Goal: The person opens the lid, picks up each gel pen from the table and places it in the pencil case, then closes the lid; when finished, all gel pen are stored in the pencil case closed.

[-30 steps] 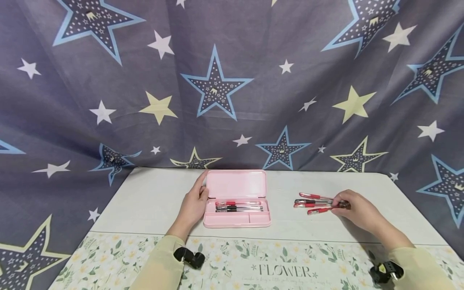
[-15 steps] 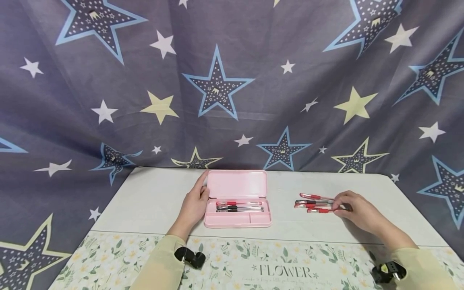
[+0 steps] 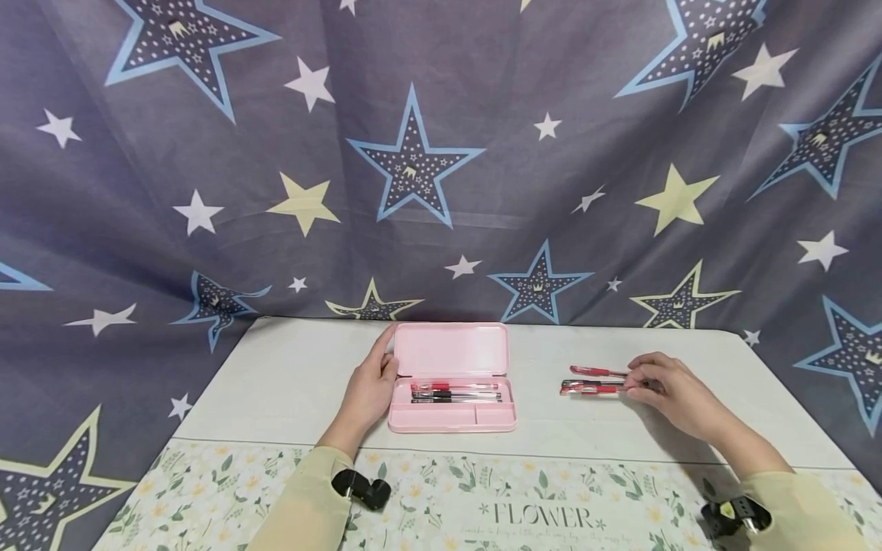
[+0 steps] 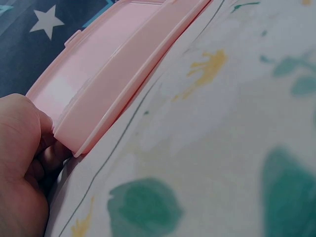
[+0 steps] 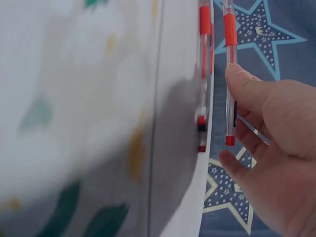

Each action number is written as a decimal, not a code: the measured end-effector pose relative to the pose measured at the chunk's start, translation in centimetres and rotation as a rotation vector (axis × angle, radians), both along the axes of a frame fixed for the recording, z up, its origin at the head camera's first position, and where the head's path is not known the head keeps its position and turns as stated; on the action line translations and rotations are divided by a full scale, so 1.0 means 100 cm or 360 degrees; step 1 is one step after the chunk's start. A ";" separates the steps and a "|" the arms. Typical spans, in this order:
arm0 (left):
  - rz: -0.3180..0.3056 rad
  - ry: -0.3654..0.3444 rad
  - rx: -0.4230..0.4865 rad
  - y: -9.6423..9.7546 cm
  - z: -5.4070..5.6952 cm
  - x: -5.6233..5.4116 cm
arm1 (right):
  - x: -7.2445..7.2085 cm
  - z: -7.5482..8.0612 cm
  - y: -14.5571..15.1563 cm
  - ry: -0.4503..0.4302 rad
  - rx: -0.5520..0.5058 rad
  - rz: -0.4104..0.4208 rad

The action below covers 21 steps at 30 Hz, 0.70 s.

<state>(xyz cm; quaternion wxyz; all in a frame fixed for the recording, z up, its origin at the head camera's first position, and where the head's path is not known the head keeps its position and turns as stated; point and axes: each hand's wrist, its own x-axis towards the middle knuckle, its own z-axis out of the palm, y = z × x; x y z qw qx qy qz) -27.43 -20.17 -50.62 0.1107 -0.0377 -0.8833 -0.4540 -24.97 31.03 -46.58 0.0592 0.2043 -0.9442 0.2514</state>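
Observation:
A pink pencil case [image 3: 430, 418] lies open on the table, its lid [image 3: 451, 350] tilted up at the back. Several red and black gel pens [image 3: 455, 396] rest in its rear compartment. My left hand [image 3: 367, 392] grips the case's left side, index finger along the lid's edge; in the left wrist view the thumb [image 4: 29, 118] is at the corner. My right hand [image 3: 671, 390] pinches a red gel pen [image 5: 230, 94] between thumb and fingers, raised off the table. Beside and below it lie other pens [image 5: 204, 64], red and black; the hand hides their right ends.
The white tabletop [image 3: 296, 383] has a floral mat [image 3: 427, 497] printed FLOWER along its front. A grey curtain [image 3: 482, 268] with stars hangs behind the table's back edge. The case's front compartments [image 3: 494, 414] hold no pens.
The right hand has lifted the nearest red pen from the loose group and moved slightly up and back. The left hand and the pencil case have stayed in place.

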 end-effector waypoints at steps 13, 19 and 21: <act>0.0004 0.0009 0.0004 -0.001 0.000 0.000 | -0.003 0.013 -0.045 0.0384 -0.0140 0.0099; 0.0002 0.0002 0.0010 0.000 0.000 0.001 | -0.002 0.018 -0.077 0.0379 -0.0225 0.0120; 0.0000 0.0004 0.0014 0.000 0.000 0.001 | -0.002 0.019 -0.087 0.0345 -0.0251 0.0116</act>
